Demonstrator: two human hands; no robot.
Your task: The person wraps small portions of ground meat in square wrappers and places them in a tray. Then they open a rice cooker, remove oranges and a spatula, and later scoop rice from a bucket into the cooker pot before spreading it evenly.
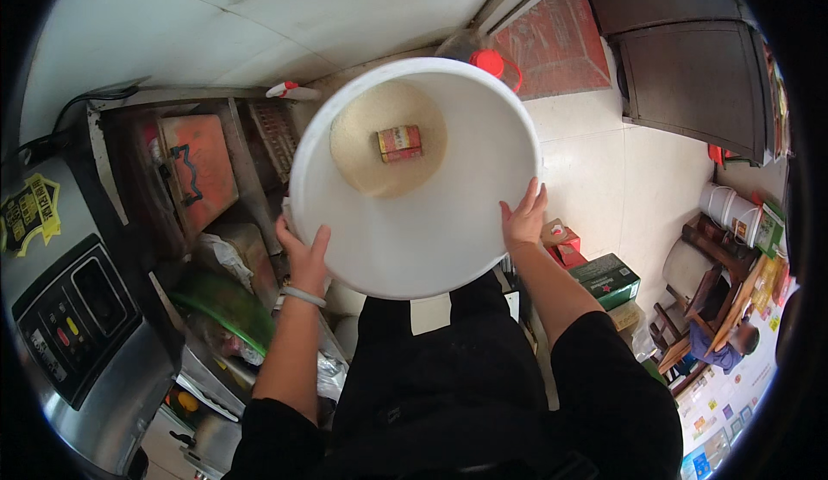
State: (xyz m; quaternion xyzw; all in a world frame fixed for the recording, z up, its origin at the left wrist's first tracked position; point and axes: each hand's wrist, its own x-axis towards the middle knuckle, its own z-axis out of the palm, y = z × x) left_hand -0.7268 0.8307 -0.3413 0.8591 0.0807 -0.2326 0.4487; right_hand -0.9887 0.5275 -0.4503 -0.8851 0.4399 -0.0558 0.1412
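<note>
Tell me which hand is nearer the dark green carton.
Right: the right hand appears up-left of the dark green carton; the left hand is farther left, across the white bucket.

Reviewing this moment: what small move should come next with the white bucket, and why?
I'd probably steady the white bucket by firming both sides evenly before moving it: the left hand and right hand are at opposite sides of its rim, and a small red-and-yellow packet lies on loose pale grains inside, which might shift if it tipped.
</note>
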